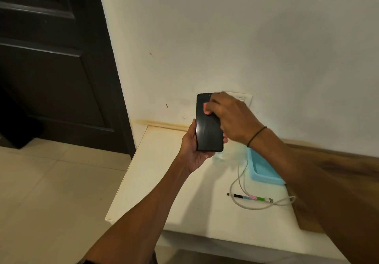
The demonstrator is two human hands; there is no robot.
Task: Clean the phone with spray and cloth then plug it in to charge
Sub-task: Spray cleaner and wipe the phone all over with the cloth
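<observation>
Wiping stage, by my judgement: left hand (194, 148) holds the black slab phone (208, 128) upright above the bench, fingers wrapped round its lower edges. Right hand (229, 116) presses on the screen, fingers bunched; a cloth under them, cannot tell. White charging cable (239, 178) lies loose, so plugging remains. Cream bench (164, 181), light-blue plastic tray (264, 171), white wall, dark door (51, 58).

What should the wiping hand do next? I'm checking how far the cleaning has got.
Probably draw the cloth down the phone: the right hand presses it near the top, the left hand grips the bottom, and the cable lies unused on the table.
</observation>
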